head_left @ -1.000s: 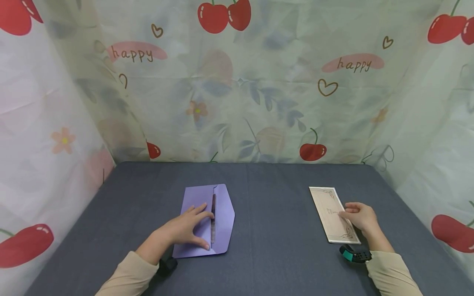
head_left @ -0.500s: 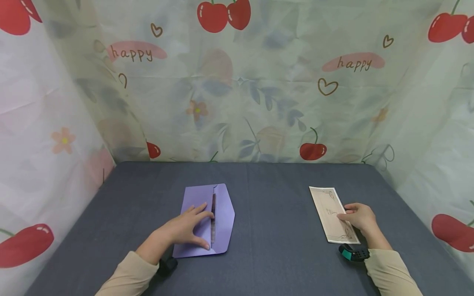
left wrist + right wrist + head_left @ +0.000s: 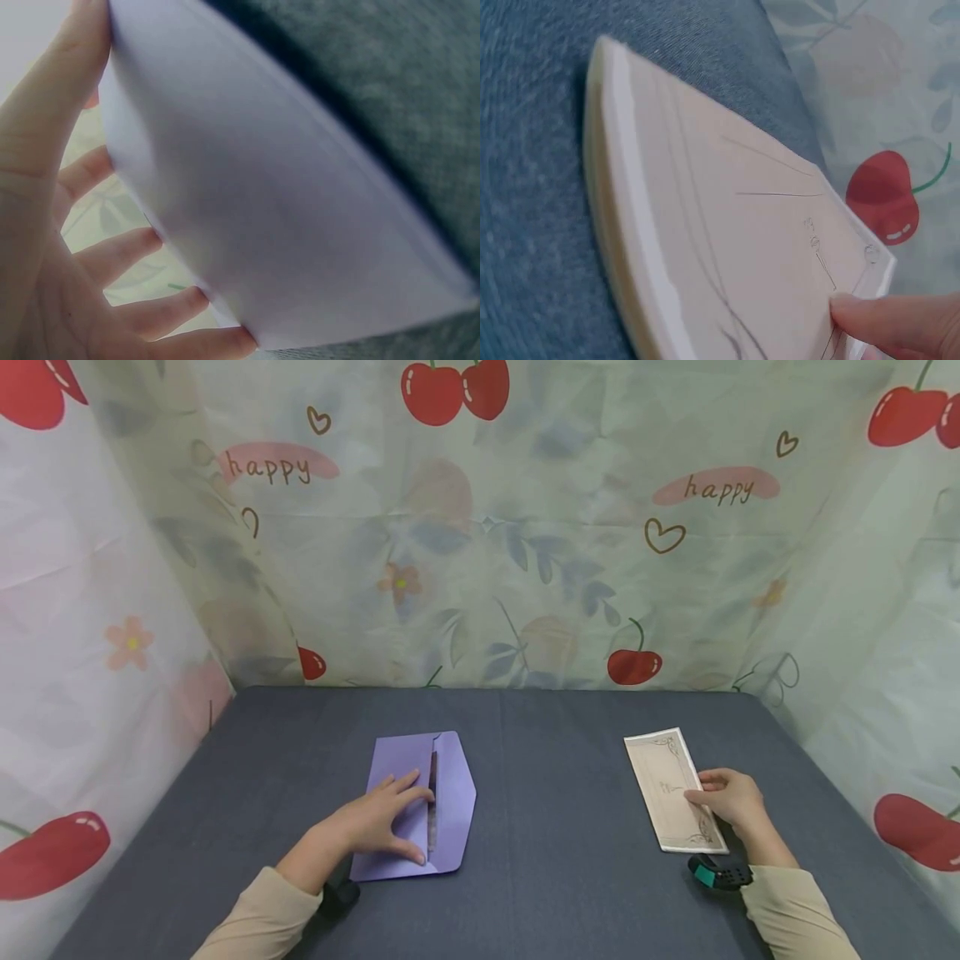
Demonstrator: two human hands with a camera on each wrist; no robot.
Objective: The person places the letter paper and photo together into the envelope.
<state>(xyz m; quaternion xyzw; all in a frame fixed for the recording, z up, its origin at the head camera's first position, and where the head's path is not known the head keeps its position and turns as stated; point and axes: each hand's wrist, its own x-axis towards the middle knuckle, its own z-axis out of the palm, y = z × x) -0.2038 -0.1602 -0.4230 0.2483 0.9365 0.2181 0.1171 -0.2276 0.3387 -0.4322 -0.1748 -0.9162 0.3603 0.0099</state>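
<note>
One purple envelope (image 3: 405,757) lies left of centre on the dark table (image 3: 540,902), flap spread to the right, with the left hand (image 3: 375,818) resting on it, fingers parted beside its mouth. Well apart, at the table's right side, the right hand (image 3: 733,802) pinches a beige printed card (image 3: 663,797) by its right edge, thumb on top.

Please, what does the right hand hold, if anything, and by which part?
The right hand pinches the cream card by its long right edge, around the middle.
</note>
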